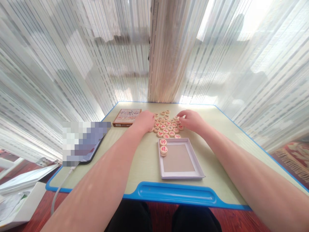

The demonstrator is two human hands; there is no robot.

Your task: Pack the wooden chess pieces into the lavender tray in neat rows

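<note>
Sitting in white tray (183, 176): two wooden pieces (163, 149).

I see a pale green table (135, 154) with a blue rim and a blue groove (178, 193) moulded along its near edge. A heap of round wooden xiangqi pieces (167, 127) lies towards the far side, with a printed game box (127, 117) just left of it. Nearer me sits a shallow white tray (181, 176). A dark flat device (95, 151), partly blurred, lies at the left edge.
</note>
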